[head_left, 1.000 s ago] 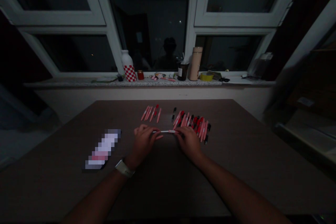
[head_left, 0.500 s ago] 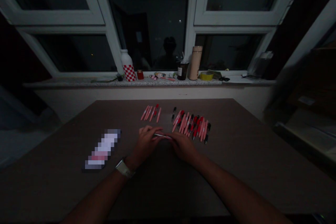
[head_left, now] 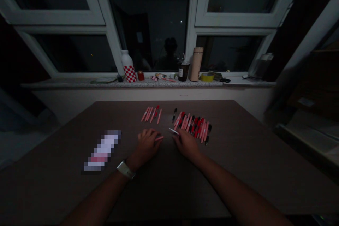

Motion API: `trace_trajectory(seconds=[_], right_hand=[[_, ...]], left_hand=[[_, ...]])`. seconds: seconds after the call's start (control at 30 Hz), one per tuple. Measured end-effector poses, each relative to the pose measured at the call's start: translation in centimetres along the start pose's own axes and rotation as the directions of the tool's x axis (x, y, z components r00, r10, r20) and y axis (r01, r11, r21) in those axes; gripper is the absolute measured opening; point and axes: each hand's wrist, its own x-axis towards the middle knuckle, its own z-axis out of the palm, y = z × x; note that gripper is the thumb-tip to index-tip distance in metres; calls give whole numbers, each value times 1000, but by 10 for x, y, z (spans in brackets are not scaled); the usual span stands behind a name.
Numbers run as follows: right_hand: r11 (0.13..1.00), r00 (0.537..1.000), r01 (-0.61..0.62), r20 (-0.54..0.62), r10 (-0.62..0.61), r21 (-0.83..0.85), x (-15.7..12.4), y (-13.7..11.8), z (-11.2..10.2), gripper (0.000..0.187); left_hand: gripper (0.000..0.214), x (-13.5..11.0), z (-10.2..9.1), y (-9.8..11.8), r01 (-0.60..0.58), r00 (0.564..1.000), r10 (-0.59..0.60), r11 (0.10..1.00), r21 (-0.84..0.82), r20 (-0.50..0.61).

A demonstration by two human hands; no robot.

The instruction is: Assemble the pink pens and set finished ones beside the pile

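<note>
My left hand is closed on a short pink pen barrel, whose end sticks out toward the right. Opposite it, my right hand pinches a pen refill, a thin whitish rod pointing up and left; whether a pen part is around its lower end is hidden by the fingers. The two pieces are apart. Just beyond my right hand lies a crowded row of pink, red and black pens. Past my left hand is a smaller group of pink pens with a red one among them.
A black pen lies between the two groups. A blurred-out phone-like object rests on the table at left. On the windowsill stand a checked bottle, a dark cup, a tan flask and yellow tape.
My hands, earlier together around one pen, have moved apart. The pen is now in two pieces, the pink barrel at left and the whitish refill at right.
</note>
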Motion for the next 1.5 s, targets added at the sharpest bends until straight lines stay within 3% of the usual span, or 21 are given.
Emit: trace_trajectory(seconds=[0.47, 0.73, 1.07, 1.27, 1.5], right_hand=[[967, 984, -15, 169, 59, -253, 2, -17, -7, 30], [965, 978, -47, 183, 97, -258, 4, -17, -8, 32], [972, 992, -25, 117, 54, -234, 4, -12, -5, 20], [974, 990, -2, 138, 34, -225, 5, -13, -1, 20], [996, 996, 46, 73, -41, -73, 2, -14, 0, 18]], left_hand=[[18, 1, 0, 1, 6, 999, -6, 1000, 14, 46], [19, 1, -4, 3, 17, 997, -18, 1000, 14, 69], [20, 1, 1, -1, -14, 999, 16, 999, -44, 43], [21, 2, -1, -1, -8, 999, 13, 996, -91, 50], [20, 4, -1, 3, -17, 999, 26, 981, -191, 41]])
